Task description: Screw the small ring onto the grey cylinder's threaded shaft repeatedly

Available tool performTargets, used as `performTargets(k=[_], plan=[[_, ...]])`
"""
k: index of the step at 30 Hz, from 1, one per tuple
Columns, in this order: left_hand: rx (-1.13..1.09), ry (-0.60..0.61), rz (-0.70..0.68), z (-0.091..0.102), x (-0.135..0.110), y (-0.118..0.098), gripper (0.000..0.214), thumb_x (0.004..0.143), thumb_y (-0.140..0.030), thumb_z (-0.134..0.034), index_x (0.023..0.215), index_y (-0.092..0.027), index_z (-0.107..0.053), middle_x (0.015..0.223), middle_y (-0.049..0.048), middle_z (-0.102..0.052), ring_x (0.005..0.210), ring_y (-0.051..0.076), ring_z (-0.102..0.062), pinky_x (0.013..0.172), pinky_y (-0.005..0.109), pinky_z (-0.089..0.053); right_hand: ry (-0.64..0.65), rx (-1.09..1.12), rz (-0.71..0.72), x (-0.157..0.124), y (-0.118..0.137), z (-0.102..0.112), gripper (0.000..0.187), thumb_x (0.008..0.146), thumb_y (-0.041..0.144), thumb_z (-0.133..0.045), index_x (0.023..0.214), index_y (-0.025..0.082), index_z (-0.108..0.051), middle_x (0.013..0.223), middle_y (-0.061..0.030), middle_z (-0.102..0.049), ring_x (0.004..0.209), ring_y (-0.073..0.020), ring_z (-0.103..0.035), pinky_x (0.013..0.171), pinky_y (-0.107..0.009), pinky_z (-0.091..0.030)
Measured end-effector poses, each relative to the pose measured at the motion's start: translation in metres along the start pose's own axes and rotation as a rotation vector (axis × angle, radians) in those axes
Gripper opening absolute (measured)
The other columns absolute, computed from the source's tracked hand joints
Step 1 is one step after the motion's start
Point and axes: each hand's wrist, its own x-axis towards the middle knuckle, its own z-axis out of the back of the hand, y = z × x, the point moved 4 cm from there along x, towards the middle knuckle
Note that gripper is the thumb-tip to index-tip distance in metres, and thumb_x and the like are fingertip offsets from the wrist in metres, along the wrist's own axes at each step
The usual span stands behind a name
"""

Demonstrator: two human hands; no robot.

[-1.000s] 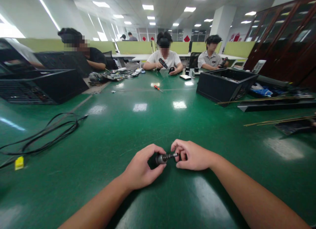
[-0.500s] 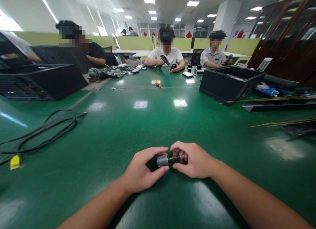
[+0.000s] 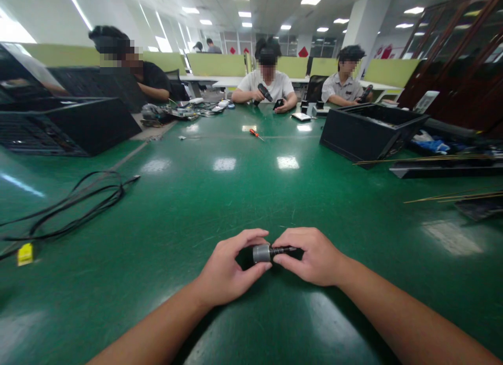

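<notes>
A small grey metal cylinder (image 3: 261, 253) with a thin shaft and a coil spring lies level between my hands, just above the green table. My left hand (image 3: 231, 268) curls around the cylinder, thumb along its lower side and index finger arched over the top. My right hand (image 3: 312, 256) pinches the spring and shaft close to the cylinder, with thumb below and index finger above. The shaft's dark tip (image 3: 291, 248) points right, into the hollow of my right hand. Some of my left fingers are hidden behind the cylinder.
A black cable (image 3: 78, 207) with a yellow tag (image 3: 25, 254) lies left. An orange-handled screwdriver (image 3: 254, 132) rests farther off. Black computer cases (image 3: 353, 139) stand on both sides. Thin rods (image 3: 440, 199) lie right. Several people sit across, one holding a power drill (image 3: 264, 92).
My right fingertips have moved left along the shaft and now close on the spring beside the cylinder. My left hand keeps nearly the same pose. The view has shifted slightly.
</notes>
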Motion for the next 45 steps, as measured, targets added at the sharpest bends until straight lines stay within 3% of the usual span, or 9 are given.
performTargets(k=[12,17,19,24,45], plan=[[0.001,-0.008,0.02,-0.0007,-0.0008,0.0,0.045,0.081,-0.021,-0.074,0.122,-0.024,-0.056,0.105,0.0022,-0.075,0.094,0.018,-0.073,0.089,0.029,-0.059,0.054,-0.033,-0.05,0.0029,0.0022,-0.0019,0.024,0.099,0.033,-0.054,0.092,0.02,-0.072,0.083,-0.0032,-0.072,0.076,-0.0158,-0.065,0.073,-0.027,-0.045],[0.006,0.004,0.02,-0.0012,-0.0017,-0.0002,0.045,0.081,-0.022,-0.073,0.123,-0.023,-0.056,0.105,0.0033,-0.075,0.095,0.019,-0.073,0.088,0.031,-0.059,0.074,-0.077,-0.043,0.001,0.0026,-0.0037,0.014,0.089,0.031,-0.065,0.092,0.019,-0.07,0.082,-0.0031,-0.07,0.073,-0.0166,-0.062,0.07,-0.027,-0.043],[0.008,0.003,0.017,-0.0006,-0.0015,-0.0004,0.045,0.081,-0.022,-0.073,0.123,-0.023,-0.056,0.105,0.0031,-0.075,0.094,0.018,-0.073,0.088,0.031,-0.059,0.086,-0.083,-0.045,0.0007,0.0026,-0.0041,0.015,0.092,0.032,-0.063,0.092,0.019,-0.07,0.082,-0.0035,-0.071,0.073,-0.0168,-0.062,0.071,-0.028,-0.043],[0.036,0.029,-0.005,-0.0006,0.0005,-0.0026,0.028,0.083,-0.022,-0.071,0.109,-0.023,-0.064,0.1,0.002,-0.075,0.09,0.018,-0.072,0.082,0.029,-0.056,0.108,-0.065,-0.052,0.0017,0.002,-0.003,0.022,0.097,0.035,-0.057,0.091,0.019,-0.07,0.083,-0.0039,-0.07,0.075,-0.0164,-0.063,0.071,-0.027,-0.043],[0.008,0.022,0.015,-0.0007,0.0006,0.0008,0.024,0.083,-0.024,-0.072,0.106,-0.022,-0.065,0.096,0.0016,-0.074,0.088,0.017,-0.07,0.08,0.029,-0.053,0.057,-0.011,-0.06,0.0022,0.0026,-0.001,0.016,0.095,0.028,-0.06,0.089,0.019,-0.071,0.079,-0.002,-0.069,0.071,-0.0145,-0.061,0.068,-0.026,-0.042]])
